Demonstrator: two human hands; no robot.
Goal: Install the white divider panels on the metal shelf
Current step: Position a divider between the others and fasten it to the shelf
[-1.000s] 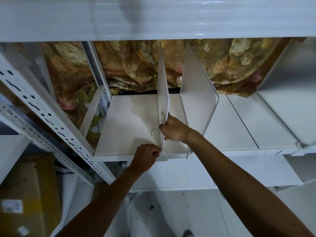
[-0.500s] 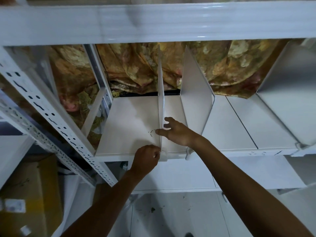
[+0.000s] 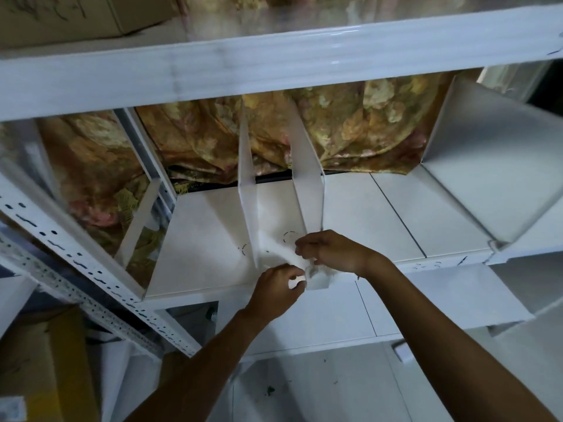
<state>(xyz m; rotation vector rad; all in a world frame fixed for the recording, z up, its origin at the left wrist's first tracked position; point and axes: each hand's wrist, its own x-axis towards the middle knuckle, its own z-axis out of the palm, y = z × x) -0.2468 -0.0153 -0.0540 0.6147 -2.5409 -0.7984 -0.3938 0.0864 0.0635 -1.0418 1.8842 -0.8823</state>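
Observation:
The white metal shelf (image 3: 210, 239) carries two upright white divider panels, the left divider (image 3: 246, 178) and the right divider (image 3: 308, 178), close together. A larger white panel (image 3: 481, 166) stands tilted at the far right. Both hands are at the shelf's front edge, near the foot of the right divider. My left hand (image 3: 274, 292) pinches a small blurred white piece (image 3: 316, 280) hanging over that edge. My right hand (image 3: 332, 251) is curled just above, its fingertips on the same piece. What the piece is cannot be made out.
A flowered cloth (image 3: 350, 138) hangs behind the shelf. A perforated upright (image 3: 76, 269) slants at the left. Cardboard boxes sit on the top shelf (image 3: 76, 16) and on the floor at the lower left (image 3: 39, 360). A lower shelf board (image 3: 426, 303) juts out below.
My right hand let go of the left divider and came down to the front edge. My left hand shifted right to meet it, and both now pinch a small white piece.

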